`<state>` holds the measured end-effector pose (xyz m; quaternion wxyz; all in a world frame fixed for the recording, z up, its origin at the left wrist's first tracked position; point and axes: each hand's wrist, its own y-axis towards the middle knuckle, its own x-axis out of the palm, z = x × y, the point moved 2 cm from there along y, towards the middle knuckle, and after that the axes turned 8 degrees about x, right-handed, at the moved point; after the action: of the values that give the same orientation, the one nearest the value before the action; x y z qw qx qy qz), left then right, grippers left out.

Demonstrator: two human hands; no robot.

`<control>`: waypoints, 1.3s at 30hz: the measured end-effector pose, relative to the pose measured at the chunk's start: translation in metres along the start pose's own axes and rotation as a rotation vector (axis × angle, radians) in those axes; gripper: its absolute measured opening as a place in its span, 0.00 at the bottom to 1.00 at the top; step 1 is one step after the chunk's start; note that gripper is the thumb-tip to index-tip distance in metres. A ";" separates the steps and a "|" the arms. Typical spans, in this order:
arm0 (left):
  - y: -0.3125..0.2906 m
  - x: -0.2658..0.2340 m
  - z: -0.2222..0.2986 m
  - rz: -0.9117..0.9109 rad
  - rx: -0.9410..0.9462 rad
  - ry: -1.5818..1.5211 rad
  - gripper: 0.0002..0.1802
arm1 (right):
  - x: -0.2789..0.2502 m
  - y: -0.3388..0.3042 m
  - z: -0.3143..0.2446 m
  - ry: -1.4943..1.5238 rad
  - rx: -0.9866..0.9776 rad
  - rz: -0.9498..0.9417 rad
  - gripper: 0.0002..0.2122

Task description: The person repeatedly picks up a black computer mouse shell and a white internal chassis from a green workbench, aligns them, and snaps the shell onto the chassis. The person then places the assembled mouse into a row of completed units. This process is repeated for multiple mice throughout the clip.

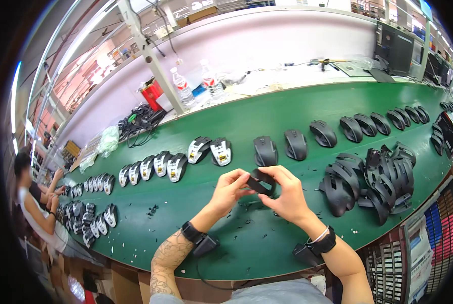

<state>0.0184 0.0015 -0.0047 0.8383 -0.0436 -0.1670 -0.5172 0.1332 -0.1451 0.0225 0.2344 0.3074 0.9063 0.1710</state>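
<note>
The person appears to be at a handling step, turning or checking a thin, curved black shell part (259,186) held over the middle of the green tabletop (267,253), between its near and far edges. Thumb and fingers of the left hand (229,190) pinch one side, those of the right hand (290,195) the other. The next move seems to call for a light, even grip, as the part looks flexible. Black mice (265,151) line the tabletop toward its far edge; a pile of black shells (340,185) lies toward its right end. Beyond the near right edge stands a slatted crate (386,268), contents unclear; clear bottles (182,87) stand past the far edge, their fill impossible to tell
</note>
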 end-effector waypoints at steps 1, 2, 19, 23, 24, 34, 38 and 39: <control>0.003 -0.001 -0.002 -0.023 -0.023 -0.056 0.10 | 0.001 0.000 -0.001 0.027 0.010 0.036 0.24; 0.007 -0.004 0.000 -0.052 -0.038 -0.010 0.10 | 0.001 0.001 -0.001 0.021 0.016 0.042 0.24; 0.091 -0.106 0.038 0.231 0.220 1.718 0.44 | 0.001 0.001 0.010 -0.259 -0.125 0.194 0.20; 0.085 -0.119 0.008 0.169 0.041 1.885 0.47 | -0.001 -0.002 0.010 -0.208 -0.103 0.216 0.17; 0.085 -0.111 0.008 0.170 -0.021 1.883 0.47 | -0.002 -0.002 0.013 -0.203 -0.097 0.216 0.17; 0.092 -0.064 0.023 0.329 -0.335 1.905 0.52 | -0.002 -0.003 0.009 -0.214 -0.058 0.241 0.18; 0.105 -0.095 0.003 0.337 -0.261 1.835 0.57 | -0.005 -0.002 -0.003 -0.156 -0.012 0.178 0.23; 0.103 -0.092 0.004 0.322 -0.084 1.869 0.56 | -0.005 -0.001 -0.003 -0.152 -0.013 0.179 0.24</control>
<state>0.0705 0.1287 -0.0206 0.6915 0.3355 0.5983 -0.2265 0.1347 -0.1501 0.0262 0.2884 0.3976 0.8536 0.1734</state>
